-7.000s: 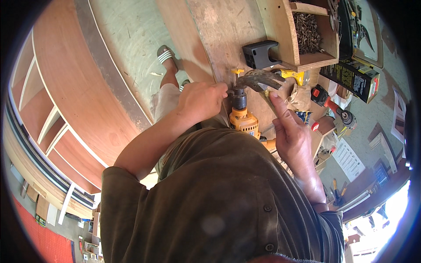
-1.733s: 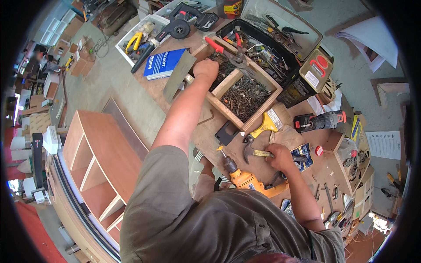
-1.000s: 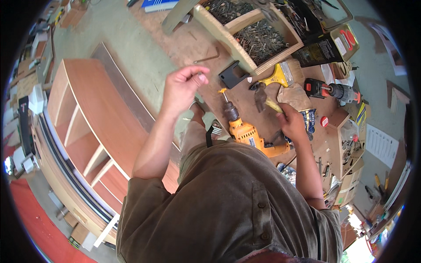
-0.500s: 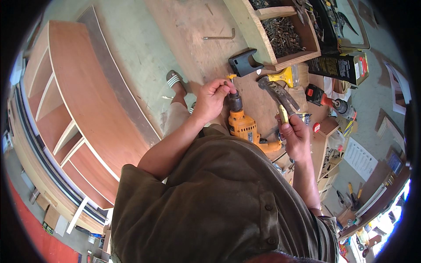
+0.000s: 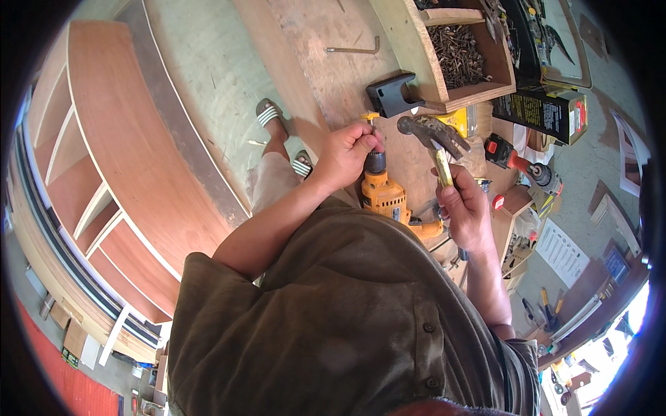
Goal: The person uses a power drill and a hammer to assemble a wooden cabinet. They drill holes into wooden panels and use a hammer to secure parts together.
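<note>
My right hand [image 5: 466, 211] grips a claw hammer [image 5: 433, 134] by its yellowish handle, with the dark metal head raised above the bench. Just left of the hammer, my left hand [image 5: 347, 158] is closed, thumb and fingers pinched together beside the chuck of an orange corded-style drill [image 5: 386, 197]. What the left fingers pinch is hidden or too small to name. A thin shaft with a small yellow piece [image 5: 371, 116] shows just beyond those fingertips. The drill lies on the wooden bench [image 5: 333, 83] close to my body.
Beyond the hammer stand a wooden box [image 5: 409, 48] of nails or screws, a black bracket-like piece [image 5: 390, 95] and a yellow paintbrush [image 5: 454, 123]. A red and black cordless drill [image 5: 524, 163] lies right. A curved wooden cabinet [image 5: 132, 139] stands left.
The hammer has moved left and slightly upward, toward my left hand, and now covers more of the paintbrush. My left hand has shifted a little right, still pinched near the drill chuck.
</note>
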The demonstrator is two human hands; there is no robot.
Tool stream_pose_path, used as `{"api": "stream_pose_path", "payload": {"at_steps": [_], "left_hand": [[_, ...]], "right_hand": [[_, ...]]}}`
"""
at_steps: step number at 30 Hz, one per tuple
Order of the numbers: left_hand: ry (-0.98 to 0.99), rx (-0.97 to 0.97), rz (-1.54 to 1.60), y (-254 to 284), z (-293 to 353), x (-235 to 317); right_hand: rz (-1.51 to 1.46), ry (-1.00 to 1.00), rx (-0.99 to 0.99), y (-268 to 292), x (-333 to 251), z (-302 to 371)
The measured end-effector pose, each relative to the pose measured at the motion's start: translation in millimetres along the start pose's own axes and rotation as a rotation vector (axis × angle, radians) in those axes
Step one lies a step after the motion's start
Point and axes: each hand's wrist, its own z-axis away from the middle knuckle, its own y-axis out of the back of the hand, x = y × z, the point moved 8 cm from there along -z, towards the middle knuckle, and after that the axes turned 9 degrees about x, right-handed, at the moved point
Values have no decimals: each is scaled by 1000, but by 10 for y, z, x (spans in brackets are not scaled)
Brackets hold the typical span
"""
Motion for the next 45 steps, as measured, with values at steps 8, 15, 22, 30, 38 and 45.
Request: {"api": "stream_pose_path", "payload": {"at_steps": [8, 15, 22, 30, 38, 45], "left_hand": [[35, -9, 77, 22, -5, -11], [-353, 204, -524, 55, 237, 518], [-177, 333, -19, 502, 406, 633], [62, 258, 5, 258, 181, 105], [-17, 181, -198, 196, 198, 174], [-121, 160, -331, 155, 131, 248]], "right_hand": [[74, -25, 28, 52, -222, 15], [228, 50, 49, 58, -382, 8], [56, 104, 88, 176, -491, 102], [-21, -1, 73, 145, -289, 88], [23, -40, 77, 78, -234, 74], [128, 16, 73, 61, -277, 41]]}}
